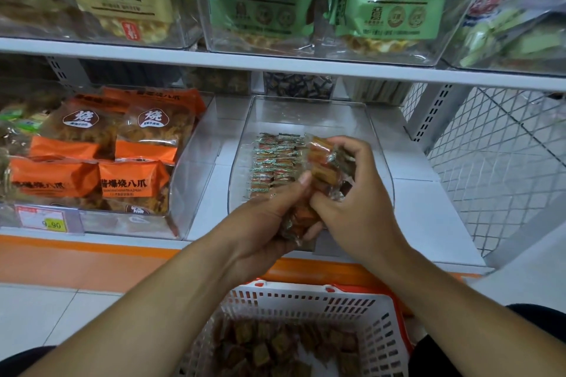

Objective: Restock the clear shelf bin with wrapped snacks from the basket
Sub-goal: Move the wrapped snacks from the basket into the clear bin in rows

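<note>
Head view. Both hands are meeting over the front lip of the clear shelf bin [309, 113], sharing one bundle of wrapped snacks [321, 171]. The left hand [269, 217] is cupping the bundle's lower end from beneath, fingers curled under it and thumb pressing on top. The right hand [358, 190] is closing its grip on the upper end, fingers wrapped over the crinkled wrappers.

The bundle's long axis is running from near-left to far-right, slanting up toward the bin's back wall. Its far end is hanging already over the bin's open mouth; its near end is sitting outside the front lip.

Inside the bin, a row of small wrapped snacks [272, 162] is lying along the left half. The right half is showing bare floor (directly under the right hand, as best I can judge).

So the free space is lying forward and slightly right of the grip, and the right hand is the nearer one. The coming move looks like a short carry forward and down.

The basket [361, 306] is sitting below and nearer the person, well apart from the bin, holding more brown wrapped pieces.
</note>
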A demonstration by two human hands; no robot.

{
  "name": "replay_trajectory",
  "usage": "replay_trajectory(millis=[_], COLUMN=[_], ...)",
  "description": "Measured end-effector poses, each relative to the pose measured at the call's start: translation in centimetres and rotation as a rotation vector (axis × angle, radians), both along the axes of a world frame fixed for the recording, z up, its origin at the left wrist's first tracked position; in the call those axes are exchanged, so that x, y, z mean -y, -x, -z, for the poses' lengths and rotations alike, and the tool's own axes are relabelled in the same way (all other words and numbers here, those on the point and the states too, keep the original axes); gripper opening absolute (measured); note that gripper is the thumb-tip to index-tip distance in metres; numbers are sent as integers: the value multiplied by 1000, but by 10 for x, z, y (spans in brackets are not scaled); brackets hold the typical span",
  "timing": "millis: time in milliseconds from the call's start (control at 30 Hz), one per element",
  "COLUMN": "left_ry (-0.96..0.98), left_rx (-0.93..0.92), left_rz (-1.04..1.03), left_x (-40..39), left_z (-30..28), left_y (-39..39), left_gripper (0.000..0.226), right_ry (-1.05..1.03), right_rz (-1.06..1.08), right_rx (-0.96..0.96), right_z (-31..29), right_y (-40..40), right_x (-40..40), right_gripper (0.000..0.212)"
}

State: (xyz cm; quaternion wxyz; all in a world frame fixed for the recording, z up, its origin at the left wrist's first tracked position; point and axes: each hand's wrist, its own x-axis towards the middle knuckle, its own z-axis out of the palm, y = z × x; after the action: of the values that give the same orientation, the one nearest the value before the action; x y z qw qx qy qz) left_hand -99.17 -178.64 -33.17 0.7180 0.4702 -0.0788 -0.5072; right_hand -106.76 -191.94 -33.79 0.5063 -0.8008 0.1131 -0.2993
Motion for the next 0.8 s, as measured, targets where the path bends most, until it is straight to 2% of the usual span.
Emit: replay_trajectory(millis=[100,167,233,333,367,533,633,800], left_ry=[0,8,-6,-37,-37,-79,-105,-120], left_rx=[31,45,76,173,195,282,323,335], left_rz=[-50,-87,-134,-195,-202,-134,-88,-58], left_x=[2,0,-3,-10,-11,-20,-24,-26], left_z=[4,4,3,-1,-3,-13,-15,-17], left_y=[-2,-4,-7,-11,-13,-21,-23,-23], left_gripper=[37,43,51,56,57,60,59,60], right_ry=[-70,-152,-356,-824,-900,-965,-1040,-1051], right_rz=[-60,-117,-197,-349,-376,-505,-563,-703], right_rx=[-1,-30,-96,-121,-134,-394,-460,-496], right_z=[1,-1,-8,-22,-26,-37,-39,-39], right_y=[1,1,0,-2,-2,6,8,8], right_x=[-3,0,7,20,24,42,47,50], right_gripper=[63,64,60,30,30,42,54,38])
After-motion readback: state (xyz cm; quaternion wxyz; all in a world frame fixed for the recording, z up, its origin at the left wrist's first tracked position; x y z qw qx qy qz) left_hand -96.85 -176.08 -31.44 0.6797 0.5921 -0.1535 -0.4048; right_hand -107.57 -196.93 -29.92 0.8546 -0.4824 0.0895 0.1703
